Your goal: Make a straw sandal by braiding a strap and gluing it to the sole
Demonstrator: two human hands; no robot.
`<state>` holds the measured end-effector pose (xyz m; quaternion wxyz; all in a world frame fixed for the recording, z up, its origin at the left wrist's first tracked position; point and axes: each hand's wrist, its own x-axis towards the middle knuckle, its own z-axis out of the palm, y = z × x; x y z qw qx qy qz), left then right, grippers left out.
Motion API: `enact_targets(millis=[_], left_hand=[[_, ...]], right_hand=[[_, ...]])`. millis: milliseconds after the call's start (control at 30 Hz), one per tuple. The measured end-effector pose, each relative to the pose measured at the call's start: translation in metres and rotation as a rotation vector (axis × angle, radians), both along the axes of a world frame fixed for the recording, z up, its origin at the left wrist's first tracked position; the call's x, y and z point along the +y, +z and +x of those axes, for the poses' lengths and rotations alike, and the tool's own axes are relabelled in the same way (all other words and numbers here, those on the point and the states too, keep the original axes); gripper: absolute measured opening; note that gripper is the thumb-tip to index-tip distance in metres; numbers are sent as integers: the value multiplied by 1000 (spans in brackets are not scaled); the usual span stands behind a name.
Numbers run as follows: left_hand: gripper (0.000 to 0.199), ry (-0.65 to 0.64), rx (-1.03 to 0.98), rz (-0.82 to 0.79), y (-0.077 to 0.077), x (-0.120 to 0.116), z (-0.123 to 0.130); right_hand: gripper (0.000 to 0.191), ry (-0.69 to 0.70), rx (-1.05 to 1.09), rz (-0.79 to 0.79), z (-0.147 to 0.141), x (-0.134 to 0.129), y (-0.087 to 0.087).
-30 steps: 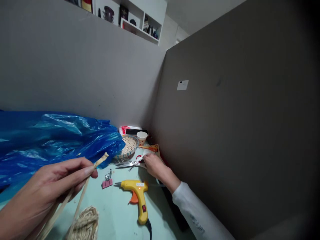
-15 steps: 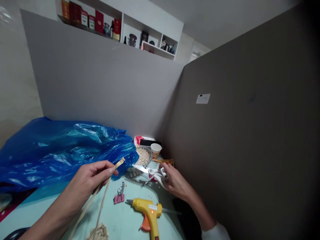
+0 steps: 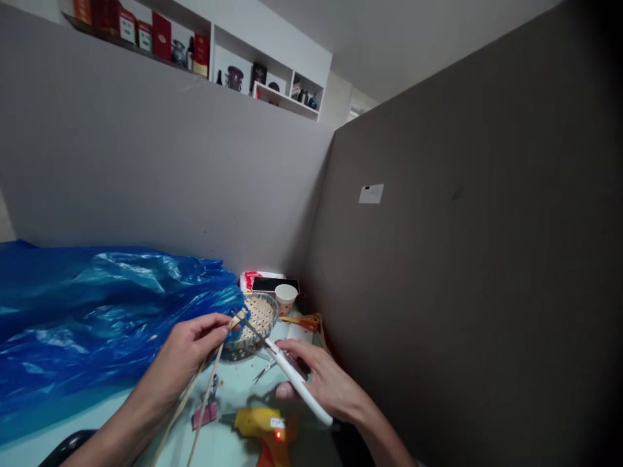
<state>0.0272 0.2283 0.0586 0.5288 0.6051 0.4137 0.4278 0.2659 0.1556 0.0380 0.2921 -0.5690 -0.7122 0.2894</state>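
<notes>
My left hand (image 3: 197, 347) pinches a pale flat strip (image 3: 237, 318) near its folded end, and its long strands hang down toward the bottom of the view. White-handled scissors (image 3: 294, 377) are in my right hand (image 3: 326, 379), their blades reaching left to the strip's end. Below the hands a yellow glue gun (image 3: 257, 422) with a red light lies on the pale green table (image 3: 233, 376). A pink binder clip (image 3: 204, 415) rests to its left. Behind the blades sits a round woven basket (image 3: 261, 312).
Blue plastic sheeting (image 3: 121, 311) covers the left side. A paper cup (image 3: 286, 296), a dark phone-like slab (image 3: 272, 285) and orange-handled scissors (image 3: 304, 322) are at the back. Grey partitions (image 3: 438, 259) stand behind and to the right.
The scissors in my right hand have moved left and turned, so their blades now meet the strip's end. The whole view has shifted to the right.
</notes>
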Motion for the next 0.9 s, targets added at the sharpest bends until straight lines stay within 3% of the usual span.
enact_targets(millis=[133,300,467,700,900], left_hand=[[19,-37,-7,2,-6,-2,10],[23,-80,-8,-15,-11,-4,13],[24,-137,-15,-74,-14,-7,14],[25,-203,-66,-352,-28,-13,24],[14,-170,-111,-551,-34,-24,26]], right_hand=[[64,-1,-1,-4,-5,-2,5],[56,19,51,24,-4,-2,7],[43,76,136,0,3,1,-3],[42,54,159,-82,18,-3,-25],[47,58,116,-123,24,-9,-30]])
